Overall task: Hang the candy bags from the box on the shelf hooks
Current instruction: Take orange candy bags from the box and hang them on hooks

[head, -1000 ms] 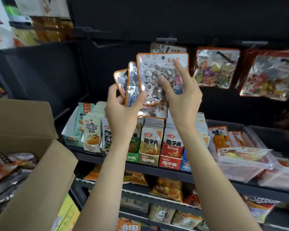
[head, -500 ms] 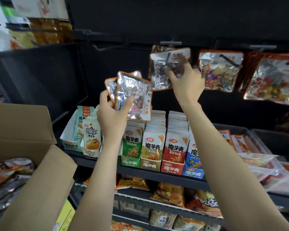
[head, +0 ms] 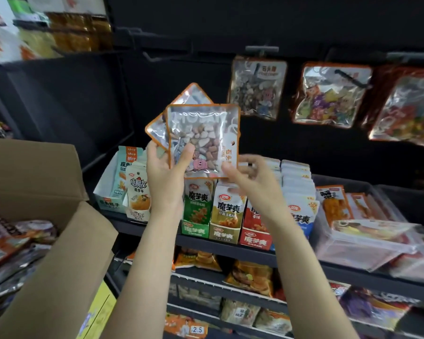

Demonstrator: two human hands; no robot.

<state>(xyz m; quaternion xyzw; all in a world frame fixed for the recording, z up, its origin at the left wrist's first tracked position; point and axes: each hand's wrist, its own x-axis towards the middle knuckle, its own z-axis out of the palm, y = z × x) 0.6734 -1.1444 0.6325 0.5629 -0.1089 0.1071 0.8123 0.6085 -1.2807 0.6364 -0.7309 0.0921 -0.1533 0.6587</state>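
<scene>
below, dark shelf (head: 230,248) of snacks

Black shelf (head: 230,245) carries snack packet boxes (head: 227,216) and bins (head: 367,243).

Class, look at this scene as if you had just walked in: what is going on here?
A person is stocking a shop shelf with candy bags. The left hand holds a small fan of clear, orange-edged bags, the front bag turned sideways. The right hand reaches for that bag's lower corner, its fingers touching it. One matching hung bag is on the hook above. An open cardboard box with more packets stands at the left.
</scene>
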